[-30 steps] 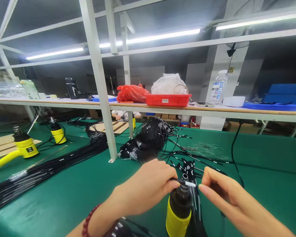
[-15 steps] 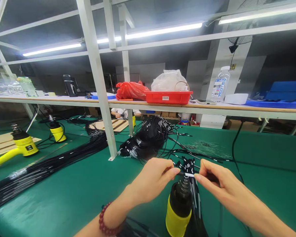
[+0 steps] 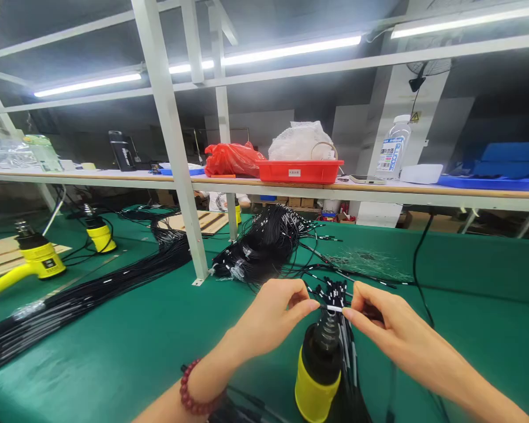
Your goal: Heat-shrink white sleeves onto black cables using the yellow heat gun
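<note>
A thin black cable with a white sleeve point(image 3: 334, 308) is stretched level between my hands, just above the nozzle of an upright yellow-and-black heat gun point(image 3: 318, 376). My left hand point(image 3: 278, 314), with a dark red bead bracelet on its wrist, pinches the black part at the left. At the sleeve's right end, my right hand point(image 3: 385, 320) closes thumb against fingers. Behind and beside the heat gun lies a bundle of black cables point(image 3: 350, 352), whose tips carry white bands.
A large heap of black cables point(image 3: 264, 244) lies beyond my hands. A white post point(image 3: 183, 176) rises at its left. More heat guns point(image 3: 42, 255) stand farther left, near a long cable bundle point(image 3: 70, 308). The shelf above holds a red tray point(image 3: 302, 171) and a bottle point(image 3: 393, 150).
The cable is still held above the heat gun's nozzle. Both hands and the cable have shifted slightly left in view, and the white sleeve now tilts a little less.
</note>
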Motion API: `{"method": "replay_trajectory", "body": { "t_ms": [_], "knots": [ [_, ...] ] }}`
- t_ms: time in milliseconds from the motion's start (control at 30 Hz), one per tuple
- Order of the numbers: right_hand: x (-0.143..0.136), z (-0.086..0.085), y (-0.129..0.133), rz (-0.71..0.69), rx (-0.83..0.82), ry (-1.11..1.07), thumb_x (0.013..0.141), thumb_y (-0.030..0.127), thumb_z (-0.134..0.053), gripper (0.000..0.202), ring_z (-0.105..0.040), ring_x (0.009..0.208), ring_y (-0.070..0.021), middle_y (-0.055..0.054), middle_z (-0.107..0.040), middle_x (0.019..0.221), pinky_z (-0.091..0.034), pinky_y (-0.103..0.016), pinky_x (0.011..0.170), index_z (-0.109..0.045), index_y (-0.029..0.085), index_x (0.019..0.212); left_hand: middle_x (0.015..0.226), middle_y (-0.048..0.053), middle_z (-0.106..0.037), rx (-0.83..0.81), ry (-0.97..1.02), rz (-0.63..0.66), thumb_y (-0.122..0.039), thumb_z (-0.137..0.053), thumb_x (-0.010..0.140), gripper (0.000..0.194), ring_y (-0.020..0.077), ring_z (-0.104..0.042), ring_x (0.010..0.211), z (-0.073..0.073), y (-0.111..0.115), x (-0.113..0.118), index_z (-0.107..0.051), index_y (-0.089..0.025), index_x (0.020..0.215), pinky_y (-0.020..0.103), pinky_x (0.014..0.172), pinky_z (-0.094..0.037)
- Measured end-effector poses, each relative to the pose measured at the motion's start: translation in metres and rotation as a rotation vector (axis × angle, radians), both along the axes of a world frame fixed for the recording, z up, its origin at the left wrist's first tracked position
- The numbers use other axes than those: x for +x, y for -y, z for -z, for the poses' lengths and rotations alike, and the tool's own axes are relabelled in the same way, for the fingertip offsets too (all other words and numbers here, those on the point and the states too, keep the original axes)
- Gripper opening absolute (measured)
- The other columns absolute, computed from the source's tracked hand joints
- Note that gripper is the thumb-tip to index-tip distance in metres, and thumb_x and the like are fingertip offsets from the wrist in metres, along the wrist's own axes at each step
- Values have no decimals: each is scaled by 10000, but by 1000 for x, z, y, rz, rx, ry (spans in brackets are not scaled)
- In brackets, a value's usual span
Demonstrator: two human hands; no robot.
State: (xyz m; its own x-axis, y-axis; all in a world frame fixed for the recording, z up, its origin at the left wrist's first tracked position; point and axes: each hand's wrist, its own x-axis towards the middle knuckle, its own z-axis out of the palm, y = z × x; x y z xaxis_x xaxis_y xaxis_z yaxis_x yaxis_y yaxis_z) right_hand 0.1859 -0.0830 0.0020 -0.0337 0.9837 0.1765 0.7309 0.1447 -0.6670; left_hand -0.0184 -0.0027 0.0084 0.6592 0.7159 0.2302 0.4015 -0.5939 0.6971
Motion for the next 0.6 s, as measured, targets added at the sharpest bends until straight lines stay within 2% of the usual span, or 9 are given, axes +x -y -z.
{"method": "replay_trajectory", "body": {
  "t_ms": [200,400,500,600],
  "knots": [
    [1,0,1,16,13,15,948,415,-441,315,-343,554,-132,54,-434,636,-264,-230,477,-384,238,694,689,-38,-579,-13,57,23,-288,-604,905,209,126,-467,663,1,0,0,-584,-171,733,241,602,-328],
    [4,-7,2,-10,-24,34,952,444,-428,333,-470,628,-173,5,-567,687,-341,-263,549,-599,228,765,724,-40,-588,-28,126,14,-198,-661,843,127,127,-525,714,0,0,0,-582,-171,748,229,649,-379],
    [4,-11,4,-1,-6,30,940,460,-446,350,-480,619,-175,1,-575,675,-336,-264,541,-611,227,738,754,-28,-614,-12,93,-4,-270,-623,890,141,136,-533,724,0,1,-1,-593,-176,790,238,657,-389],
    [3,-13,6,0,13,29,929,436,-450,336,-474,612,-171,-1,-574,662,-340,-263,542,-600,223,717,700,-16,-610,33,-43,-22,-399,-480,978,338,139,-511,650,1,0,-1,-605,-173,760,253,601,-360]
  ]
}}
